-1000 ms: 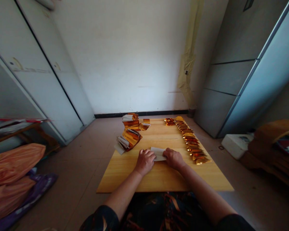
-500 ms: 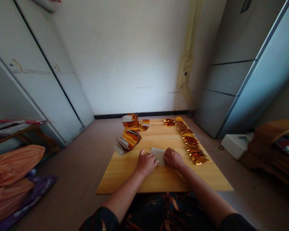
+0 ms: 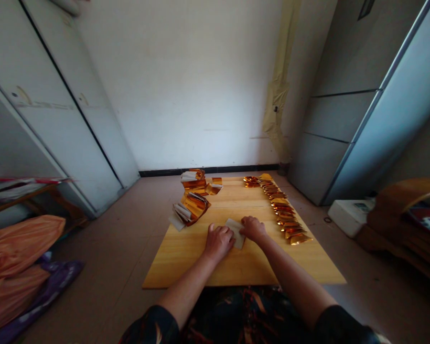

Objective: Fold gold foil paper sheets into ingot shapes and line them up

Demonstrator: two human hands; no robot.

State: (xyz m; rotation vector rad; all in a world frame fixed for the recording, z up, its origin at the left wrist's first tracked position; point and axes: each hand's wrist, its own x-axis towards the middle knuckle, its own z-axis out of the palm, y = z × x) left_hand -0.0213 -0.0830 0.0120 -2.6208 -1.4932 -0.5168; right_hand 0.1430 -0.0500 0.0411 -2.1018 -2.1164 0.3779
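A small greyish-white sheet of paper (image 3: 237,234) lies tilted on the wooden board between my hands. My left hand (image 3: 219,241) is closed at its left edge, fingers curled over the paper and thumb raised a little apart. At the upper right edge, my right hand (image 3: 253,229) is closed on the paper, with the fingertips bent down and partly hidden. Over to the left sits a bundle of gold foil paper (image 3: 197,206) with pale backs showing. Along the right side runs a row of folded gold foil pieces (image 3: 286,217).
The wooden board (image 3: 186,267) stands low in front of my lap. More foil sheets (image 3: 195,184) lie at its far left, and a small foil cluster (image 3: 251,181) at its far right. Cabinets (image 3: 57,110) stand left, a grey refrigerator (image 3: 340,110) right, and an orange bag (image 3: 21,243) lies on the left.
The paper has turned at a slant. My right hand has shifted up and slightly left along its edge, while my left hand has hardly moved.
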